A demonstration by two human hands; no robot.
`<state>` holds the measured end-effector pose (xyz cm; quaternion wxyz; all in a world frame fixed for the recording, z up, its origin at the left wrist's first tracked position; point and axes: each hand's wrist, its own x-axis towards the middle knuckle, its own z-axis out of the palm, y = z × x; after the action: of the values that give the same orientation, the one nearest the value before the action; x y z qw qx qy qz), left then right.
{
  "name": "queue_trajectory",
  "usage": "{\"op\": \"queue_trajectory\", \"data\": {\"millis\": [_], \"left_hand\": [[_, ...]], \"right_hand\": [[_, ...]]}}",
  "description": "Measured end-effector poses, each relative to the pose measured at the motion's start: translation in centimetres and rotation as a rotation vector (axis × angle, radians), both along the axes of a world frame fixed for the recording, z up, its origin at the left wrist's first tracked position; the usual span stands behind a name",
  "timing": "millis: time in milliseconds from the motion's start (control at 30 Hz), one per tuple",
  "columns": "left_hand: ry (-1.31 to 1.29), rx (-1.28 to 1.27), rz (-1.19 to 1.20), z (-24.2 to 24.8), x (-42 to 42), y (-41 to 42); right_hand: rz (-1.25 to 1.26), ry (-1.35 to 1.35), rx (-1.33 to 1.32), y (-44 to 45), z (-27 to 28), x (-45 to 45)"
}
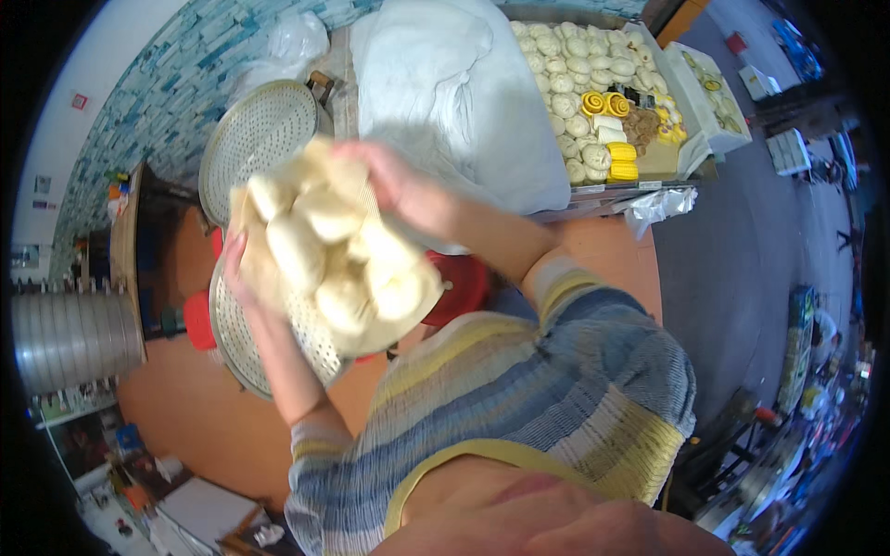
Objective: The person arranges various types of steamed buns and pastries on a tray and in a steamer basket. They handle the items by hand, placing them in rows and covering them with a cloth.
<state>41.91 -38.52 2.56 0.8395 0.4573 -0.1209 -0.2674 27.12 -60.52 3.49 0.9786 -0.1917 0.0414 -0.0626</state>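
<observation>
Several pale steamed buns [295, 254] rest on a beige steamer cloth [261, 278], which I hold up between both hands. My left hand [240, 271] grips the cloth's near left edge, and my right hand [393, 181] grips its far right edge. Both hands and the cloth are somewhat blurred. Partly hidden beneath the cloth is a perforated metal steamer tray [243, 347]. Another perforated steamer tray [261, 132] lies just beyond the cloth. A white cloth cover [431, 90] spreads over the table to the right of it.
Rows of buns [563, 83] and yellow rolls [605, 104] fill a display at the back right, beside a white foam box [702, 97]. A red stool [200, 320] and a red round container [459, 288] stand low near the trays. Stacked metal steamers [76, 340] are at far left.
</observation>
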Motion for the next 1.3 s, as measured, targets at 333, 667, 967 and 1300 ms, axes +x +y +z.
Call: {"op": "queue_trajectory", "data": {"millis": [333, 667, 967, 1300], "left_hand": [[0.325, 0.165, -0.738, -18.6, -9.2, -26.9], [1.048, -0.021, -0.26, -23.9, -13.2, -28.9], [0.268, 0.443, -0.271, -29.3, -13.2, -22.6], [-0.872, 0.368, 0.343, -5.5, -18.7, -2.2]], "right_hand": [[-0.1, 0.089, -0.141, -21.8, 2.7, 3.5], [-0.385, 0.203, -0.957, -30.6, -10.1, -3.9], [-0.391, 0.158, -0.971, -31.4, 13.0, -12.0], [0.495, -0.068, -1.092, 7.3, 6.0, -9.3]]}}
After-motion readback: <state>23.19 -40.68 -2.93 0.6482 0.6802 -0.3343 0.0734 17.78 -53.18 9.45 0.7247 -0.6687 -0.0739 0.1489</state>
